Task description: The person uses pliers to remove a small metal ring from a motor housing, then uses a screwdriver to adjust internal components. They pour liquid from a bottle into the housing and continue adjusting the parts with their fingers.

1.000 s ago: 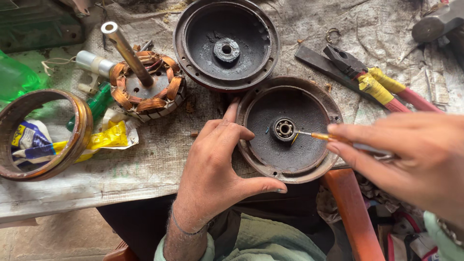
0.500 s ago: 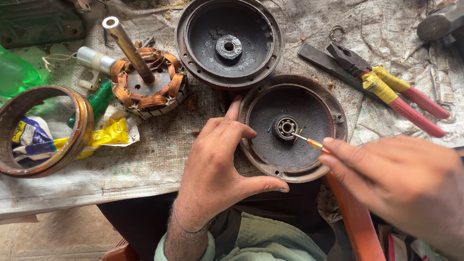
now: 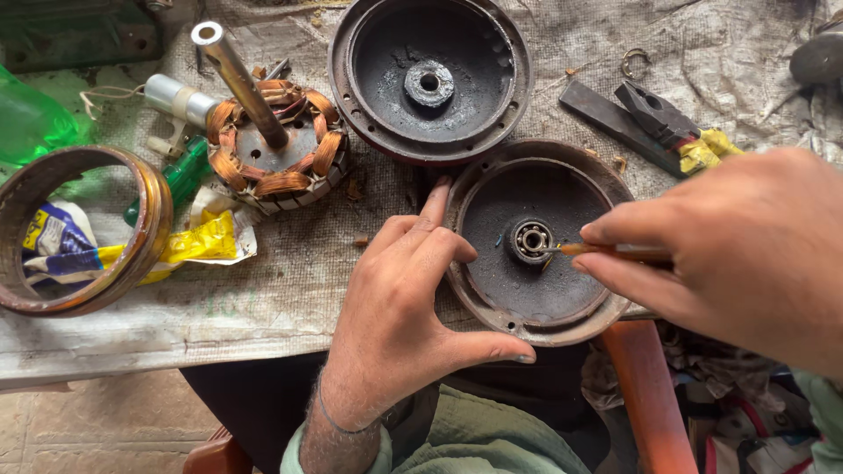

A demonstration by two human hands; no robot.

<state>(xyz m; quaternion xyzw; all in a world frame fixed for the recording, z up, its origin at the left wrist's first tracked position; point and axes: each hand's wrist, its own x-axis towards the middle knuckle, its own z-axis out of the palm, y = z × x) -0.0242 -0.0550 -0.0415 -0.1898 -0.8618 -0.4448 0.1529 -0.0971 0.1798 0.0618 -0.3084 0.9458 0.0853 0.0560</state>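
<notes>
A round dark metal motor cover (image 3: 505, 290) lies at the table's near edge with a ball bearing (image 3: 531, 239) in its centre. My left hand (image 3: 406, 298) cups the cover's left rim, forefinger along the edge and thumb under the front. My right hand (image 3: 738, 246) pinches a thin orange-handled tool (image 3: 606, 251); its metal tip touches the bearing. A second, larger motor cover (image 3: 430, 132) with a central hub lies just behind.
A copper-wound stator (image 3: 277, 167) with a steel shaft stands at the left. A metal ring (image 3: 145, 228) rests over yellow and blue wrappers. Pliers (image 3: 676, 132) with yellow grips lie at the right. A green bottle (image 3: 31, 123) is far left. An orange chair arm (image 3: 645, 395) juts below.
My right hand has come up and closer, now covering the pliers' handles, while the tool tip stays at the bearing. My left hand keeps its hold on the cover's rim.
</notes>
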